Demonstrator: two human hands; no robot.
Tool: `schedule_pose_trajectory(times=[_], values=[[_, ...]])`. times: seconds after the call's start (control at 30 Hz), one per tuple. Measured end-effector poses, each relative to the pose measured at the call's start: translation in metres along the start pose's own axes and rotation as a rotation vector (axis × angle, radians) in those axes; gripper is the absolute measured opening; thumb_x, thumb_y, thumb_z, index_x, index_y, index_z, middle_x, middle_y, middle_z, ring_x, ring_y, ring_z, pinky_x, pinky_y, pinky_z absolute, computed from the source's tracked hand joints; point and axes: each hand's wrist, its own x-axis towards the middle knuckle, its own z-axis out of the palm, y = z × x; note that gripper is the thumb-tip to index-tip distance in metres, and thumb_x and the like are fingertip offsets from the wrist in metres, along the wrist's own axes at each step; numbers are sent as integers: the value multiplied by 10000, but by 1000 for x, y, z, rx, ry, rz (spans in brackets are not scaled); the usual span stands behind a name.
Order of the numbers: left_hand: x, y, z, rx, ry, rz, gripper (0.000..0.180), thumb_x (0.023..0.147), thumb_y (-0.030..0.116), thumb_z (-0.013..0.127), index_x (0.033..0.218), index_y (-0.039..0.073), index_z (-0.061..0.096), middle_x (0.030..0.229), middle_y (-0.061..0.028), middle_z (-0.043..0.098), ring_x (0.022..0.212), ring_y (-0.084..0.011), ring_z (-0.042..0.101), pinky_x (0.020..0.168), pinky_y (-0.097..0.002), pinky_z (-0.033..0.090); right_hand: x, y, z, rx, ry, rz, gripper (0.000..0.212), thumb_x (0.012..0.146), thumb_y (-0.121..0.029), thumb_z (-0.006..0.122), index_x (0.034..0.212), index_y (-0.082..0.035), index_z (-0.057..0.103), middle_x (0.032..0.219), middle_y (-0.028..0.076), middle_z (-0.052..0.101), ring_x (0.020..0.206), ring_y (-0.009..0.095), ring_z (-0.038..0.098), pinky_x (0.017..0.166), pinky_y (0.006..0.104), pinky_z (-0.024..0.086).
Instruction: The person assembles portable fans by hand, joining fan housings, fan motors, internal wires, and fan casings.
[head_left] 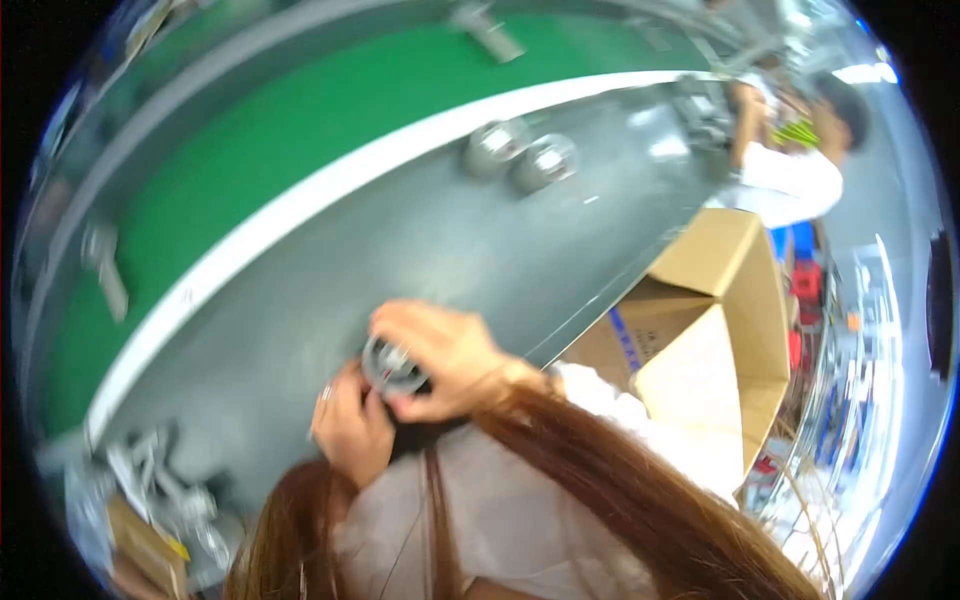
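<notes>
Round metal part (393,367): between the person's two hands, over the near side of the grey tabletop (430,235), left of the cardboard box.
Lie from the hands: within the right hand's (440,358) curve, with the left hand (353,422) against its lower left; both are at the part, the right covering more of it.
Axis: round outline, so no long direction shows; its open face is turned up toward the viewer.
Right-hand hold: fingers over the far rim and thumb at the near side, grasping the part.
Left-hand hold: fingertips touch the part; with the motion blur, I cannot tell whether they grip or only brace it, or whether its underside meets the tabletop.
Look of the part: grey, shiny, a thick ring around a hollow with paler shapes inside.
Pair of round metal pieces (546,163): side by side near the tabletop's far edge, well apart from the hands.
Far edge: a white strip (300,195), then a green surface (230,190) bearing a few scattered metal pieces (488,32).
Left end: a jumble of grey metal parts (165,485).
Right side: an open cardboard box (760,350) beside the tabletop's near edge; beyond it, a co-worker (795,190) in white.
</notes>
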Motion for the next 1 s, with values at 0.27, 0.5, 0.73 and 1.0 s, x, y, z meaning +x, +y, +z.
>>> schedule_pose_trajectory(times=[0.27, 0.5, 0.73, 1.0], values=[[0, 0, -4, -81, -32, -5, 164, 769, 22, 554, 931, 2, 560, 838, -229, 585, 794, -432, 560, 694, -458, 434, 2, -13, -3, -98, -71, 54, 570, 664, -278, 695, 1152, -60, 500, 1236, 185, 472, 877, 322, 527, 702, 400, 480], [3, -2, 2, 36, 1, 122, 132, 767, -7, 519, 899, -14, 519, 790, -226, 537, 752, -444, 515, 647, -496, 389, 2, -10, 5, -152, -11, 2, 571, 691, -353, 738, 1149, -84, 526, 1185, 158, 493, 924, 311, 525, 748, 397, 456], [8, -4, -4, 75, -75, 222, 157, 765, 3, 504, 919, -32, 503, 817, -240, 531, 750, -454, 502, 642, -498, 394, -4, -7, 9, -152, 48, -5, 593, 660, -356, 773, 1143, -101, 542, 1111, 105, 547, 874, 277, 571, 715, 369, 488], [9, 0, -3, -37, -42, 117, 146, 699, 55, 568, 825, -1, 522, 719, -222, 538, 689, -444, 523, 603, -464, 410, -8, -8, 10, -129, 44, 1, 601, 657, -383, 771, 1136, -102, 542, 1097, 102, 551, 875, 285, 575, 720, 371, 488]])
